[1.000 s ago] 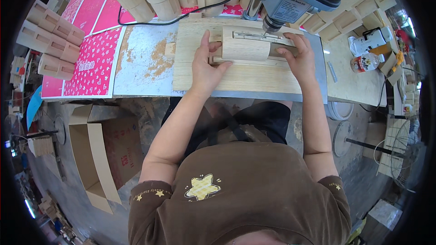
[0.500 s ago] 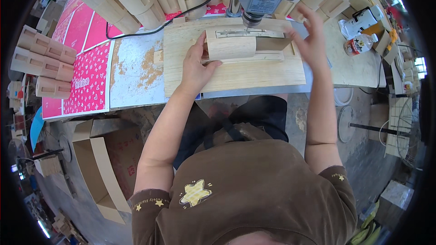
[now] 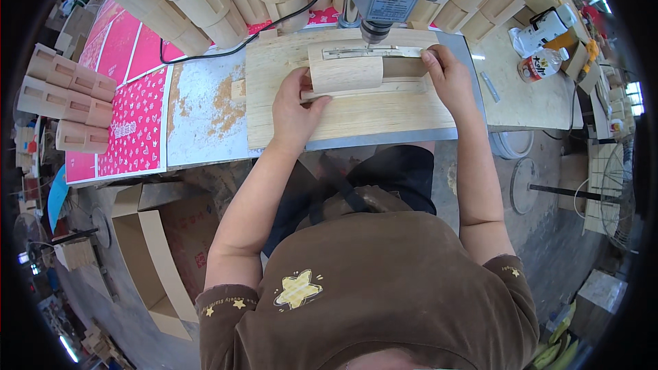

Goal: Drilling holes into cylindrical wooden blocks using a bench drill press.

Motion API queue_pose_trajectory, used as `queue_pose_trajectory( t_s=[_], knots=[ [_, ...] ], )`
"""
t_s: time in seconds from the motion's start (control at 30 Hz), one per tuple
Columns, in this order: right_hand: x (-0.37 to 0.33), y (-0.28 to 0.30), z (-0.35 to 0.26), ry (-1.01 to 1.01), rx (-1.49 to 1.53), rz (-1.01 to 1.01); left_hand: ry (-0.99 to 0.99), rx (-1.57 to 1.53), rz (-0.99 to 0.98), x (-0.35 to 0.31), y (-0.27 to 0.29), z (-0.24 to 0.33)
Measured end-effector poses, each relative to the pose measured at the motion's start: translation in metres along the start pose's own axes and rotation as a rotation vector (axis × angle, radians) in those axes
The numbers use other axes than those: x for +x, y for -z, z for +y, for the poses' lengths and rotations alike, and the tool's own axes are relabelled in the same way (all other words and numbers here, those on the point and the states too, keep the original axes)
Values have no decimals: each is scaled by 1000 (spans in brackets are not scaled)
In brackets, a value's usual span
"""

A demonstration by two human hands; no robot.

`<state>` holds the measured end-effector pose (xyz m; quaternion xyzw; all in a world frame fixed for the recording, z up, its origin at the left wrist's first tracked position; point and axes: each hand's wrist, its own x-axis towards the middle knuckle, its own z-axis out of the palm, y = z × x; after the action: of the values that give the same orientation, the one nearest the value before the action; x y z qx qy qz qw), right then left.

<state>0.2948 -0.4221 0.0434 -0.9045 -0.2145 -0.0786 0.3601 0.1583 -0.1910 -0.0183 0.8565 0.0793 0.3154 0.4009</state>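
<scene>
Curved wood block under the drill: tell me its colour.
The block is pale tan, seen best in the head view.

Below you is a grey, stained floor (image 3: 541, 247). The table (image 3: 514, 113) before you has a pale top at right and a pink patterned cover (image 3: 140, 111) at left. You have 1 round base (image 3: 101, 227) on your left, another on your right (image 3: 524, 188). A light strip (image 3: 68, 348) glows near left; the bright patch (image 3: 636, 99) at right, window or lamp, is unclear.
</scene>
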Motion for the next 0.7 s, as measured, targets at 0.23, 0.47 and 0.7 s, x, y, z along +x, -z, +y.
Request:
queue_pose_trajectory(
  t_s=[0.23, 0.47, 0.7],
  knots=[
    [0, -7, 13, -14, 29, 15, -14, 28, -51, 2, 3, -11],
    [0, -9, 16, -30, 132, 21, -26, 98, -84, 1, 4, -23],
    [7, 9, 3, -84, -45, -118, -145, 111, -100, 5, 6, -28]
  ],
)
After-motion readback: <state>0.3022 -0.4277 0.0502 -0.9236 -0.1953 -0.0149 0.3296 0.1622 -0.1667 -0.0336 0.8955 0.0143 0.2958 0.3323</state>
